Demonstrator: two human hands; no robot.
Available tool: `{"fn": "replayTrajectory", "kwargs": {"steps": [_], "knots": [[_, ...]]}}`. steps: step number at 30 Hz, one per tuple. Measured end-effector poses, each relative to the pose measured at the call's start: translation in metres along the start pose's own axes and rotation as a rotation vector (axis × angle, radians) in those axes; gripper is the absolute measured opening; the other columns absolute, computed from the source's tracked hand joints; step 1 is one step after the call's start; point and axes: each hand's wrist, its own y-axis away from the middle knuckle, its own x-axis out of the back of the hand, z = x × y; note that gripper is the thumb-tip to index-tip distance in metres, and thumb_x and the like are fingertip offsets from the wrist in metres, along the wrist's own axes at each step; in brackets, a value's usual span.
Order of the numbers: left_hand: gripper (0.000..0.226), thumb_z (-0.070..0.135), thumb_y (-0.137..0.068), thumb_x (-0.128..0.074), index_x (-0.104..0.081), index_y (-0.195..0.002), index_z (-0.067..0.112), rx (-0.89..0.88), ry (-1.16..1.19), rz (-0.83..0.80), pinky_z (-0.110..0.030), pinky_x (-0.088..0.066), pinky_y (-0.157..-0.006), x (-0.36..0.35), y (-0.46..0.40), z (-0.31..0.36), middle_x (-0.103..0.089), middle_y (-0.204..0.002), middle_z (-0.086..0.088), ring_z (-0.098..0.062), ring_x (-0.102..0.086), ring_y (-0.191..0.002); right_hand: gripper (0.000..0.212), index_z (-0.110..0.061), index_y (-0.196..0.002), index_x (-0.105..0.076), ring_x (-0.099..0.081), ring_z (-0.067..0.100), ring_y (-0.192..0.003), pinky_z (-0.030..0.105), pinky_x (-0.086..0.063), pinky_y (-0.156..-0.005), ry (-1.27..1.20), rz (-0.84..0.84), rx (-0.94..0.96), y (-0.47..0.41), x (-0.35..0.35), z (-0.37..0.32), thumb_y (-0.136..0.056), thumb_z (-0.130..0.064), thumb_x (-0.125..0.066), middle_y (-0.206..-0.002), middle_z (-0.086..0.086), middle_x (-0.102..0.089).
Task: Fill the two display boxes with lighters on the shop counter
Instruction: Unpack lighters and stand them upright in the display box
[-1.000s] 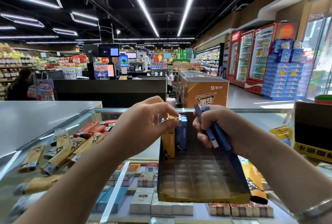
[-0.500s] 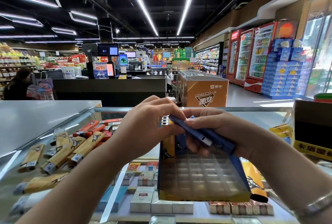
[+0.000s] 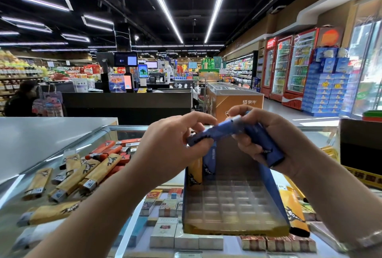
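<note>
A display box (image 3: 233, 202) with a clear grid of slots lies on the glass counter in front of me. Two lighters stand in its far left corner, one yellow (image 3: 195, 173) and one blue (image 3: 209, 162). My right hand (image 3: 275, 140) grips a bundle of blue lighters (image 3: 262, 144) above the box. My left hand (image 3: 171, 146) pinches the end of one blue lighter (image 3: 208, 133) that sticks out of that bundle. Loose yellow lighters (image 3: 82, 177) and orange lighters (image 3: 107, 150) lie in a heap on the glass to the left.
Cigarette packs (image 3: 167, 235) show under the glass counter top (image 3: 124, 133). A dark carton with a yellow band (image 3: 360, 154) stands at the right edge. A yellow lighter pack (image 3: 293, 210) lies right of the box. Checkout desks and fridges stand beyond; a person (image 3: 20, 100) sits far left.
My left hand left the lighters standing in the box and took the end of a blue lighter from the bundle. My right hand rose and tilted the bundle toward the left.
</note>
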Motion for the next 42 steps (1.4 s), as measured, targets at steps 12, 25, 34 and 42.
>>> {"fn": "replayTrajectory", "kwargs": {"steps": [12,25,34,42], "knots": [[0.023,0.019,-0.080,-0.064,-0.056,-0.099,0.028,0.205,0.616,-0.005,-0.028,-0.053,-0.075,0.002,-0.004,-0.005,-0.071,-0.094,0.003,-0.014,-0.068,-0.088,0.021,-0.001,-0.085,-0.054,-0.046,0.015,-0.036,0.015,-0.032,-0.028,0.208,0.210,-0.042,-0.010,0.010,0.009,-0.082,0.007,-0.035,-0.060,0.011,-0.055],[0.053,0.022,-0.080,-0.067,-0.037,-0.103,0.059,0.133,0.136,-0.117,-0.022,-0.041,-0.066,-0.018,0.005,-0.007,-0.057,-0.084,0.013,-0.004,-0.055,-0.078,0.021,-0.001,-0.083,-0.054,-0.045,0.016,-0.035,0.016,-0.030,-0.029,0.283,0.219,-0.054,-0.009,0.008,0.010,-0.084,0.008,-0.035,-0.060,0.011,-0.055],[0.023,0.027,-0.076,-0.071,-0.057,-0.094,0.034,0.078,-0.008,-0.089,-0.018,-0.044,-0.075,-0.022,0.006,-0.007,-0.052,-0.091,0.019,-0.002,-0.051,-0.090,0.021,-0.001,-0.084,-0.055,-0.045,0.016,-0.036,0.016,-0.031,-0.030,0.308,0.204,-0.049,-0.007,0.007,0.010,-0.084,0.008,-0.036,-0.061,0.011,-0.055],[0.009,0.023,-0.076,-0.075,-0.071,-0.084,0.023,-0.083,-0.239,-0.060,-0.036,-0.046,-0.071,-0.020,0.002,-0.005,-0.061,-0.087,0.012,-0.016,-0.050,-0.092,0.020,-0.002,-0.085,-0.056,-0.047,0.015,-0.037,0.018,-0.033,-0.029,0.319,0.193,-0.049,-0.008,0.009,0.010,-0.084,0.007,-0.037,-0.061,0.010,-0.056]]}}
